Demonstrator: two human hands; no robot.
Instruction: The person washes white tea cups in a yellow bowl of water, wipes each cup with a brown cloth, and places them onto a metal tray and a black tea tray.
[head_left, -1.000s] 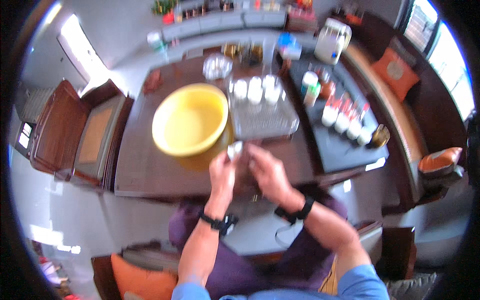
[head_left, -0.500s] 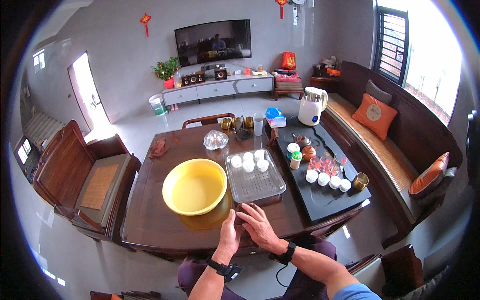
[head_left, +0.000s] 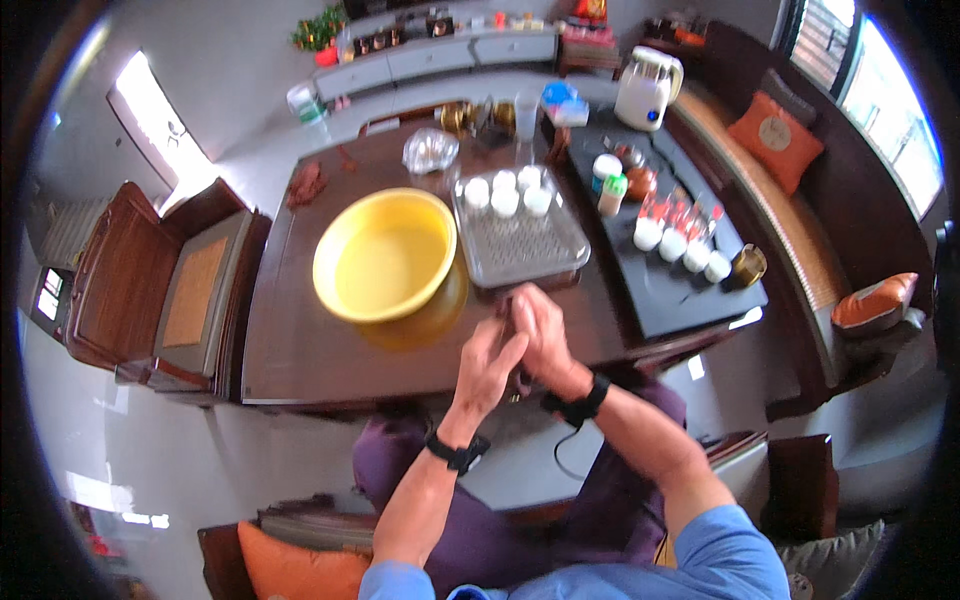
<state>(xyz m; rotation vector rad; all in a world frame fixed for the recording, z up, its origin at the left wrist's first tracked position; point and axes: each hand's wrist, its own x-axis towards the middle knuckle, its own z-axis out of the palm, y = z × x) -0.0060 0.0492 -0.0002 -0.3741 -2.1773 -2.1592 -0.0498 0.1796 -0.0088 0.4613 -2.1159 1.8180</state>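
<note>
My left hand [head_left: 484,366] and my right hand [head_left: 544,338] are pressed together above the table's near edge, just in front of the clear tray. Both are closed, fingers bent round each other. A small dark brown thing, perhaps cloth, shows in part between and below them; the fingers and blur hide most of it. Several small white cups [head_left: 505,203] stand in the far part of the clear plastic tray [head_left: 520,245], which has a perforated base. Left of the tray stands a yellow basin [head_left: 333,295] with liquid in it.
A black tea tray [head_left: 660,300] at right bears white cups [head_left: 672,244], red-marked glasses, a brown teapot [head_left: 641,184] and a gold cup [head_left: 749,265]. A white kettle [head_left: 645,90] stands behind. A crumpled brown cloth [head_left: 306,184] and a clear plastic-wrapped bundle [head_left: 430,151] lie farther back.
The view has tipped downward, so the table sits higher in the picture. My hands have stayed together, and the right has turned and closed more tightly against the left.
</note>
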